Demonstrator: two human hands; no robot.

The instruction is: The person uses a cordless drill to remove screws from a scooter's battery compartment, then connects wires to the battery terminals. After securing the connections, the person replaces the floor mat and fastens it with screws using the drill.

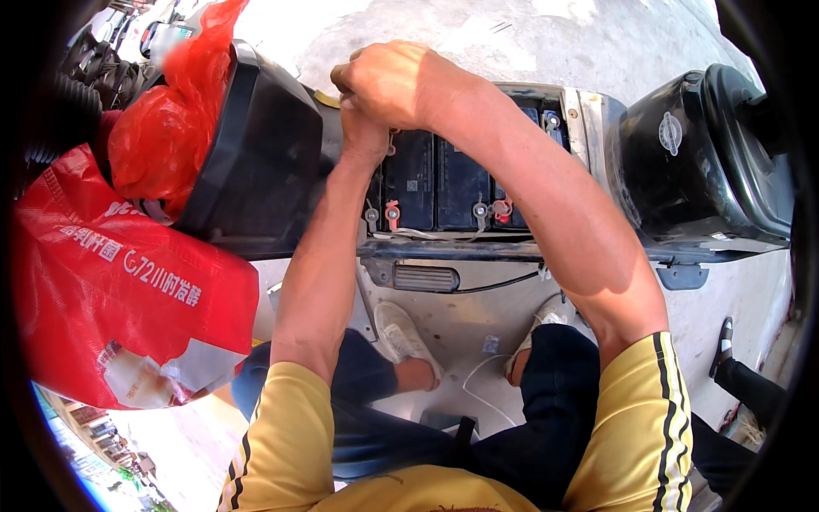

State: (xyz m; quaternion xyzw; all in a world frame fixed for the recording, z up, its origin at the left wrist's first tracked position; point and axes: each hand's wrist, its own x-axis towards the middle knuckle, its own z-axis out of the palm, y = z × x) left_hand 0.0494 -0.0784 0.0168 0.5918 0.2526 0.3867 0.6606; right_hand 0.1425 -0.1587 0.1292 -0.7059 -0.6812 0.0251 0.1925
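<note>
At the far left corner of an open battery compartment (478,247), my two hands meet. My right hand (388,81) reaches across from the right and lies over the left, its fingers curled closed; what they hold, if anything, is hidden. Just under it is my left hand (363,132), with its fingers mostly covered by the right. A thin yellow strip (326,100) shows beside the hands; whether either hand touches it I cannot tell. Dark batteries (411,179) sit side by side in the compartment, partly behind my right forearm. A red terminal (392,213) and a grey terminal (481,210) carry wires.
To the left, a black plastic housing (256,154) stands beside a crumpled red plastic bag (162,128) and a large red printed sack (128,282). A glossy black box (682,162) is at the right. Below, a thin white cable (478,375) lies between my shoes. Another person's leg (751,388) shows at right.
</note>
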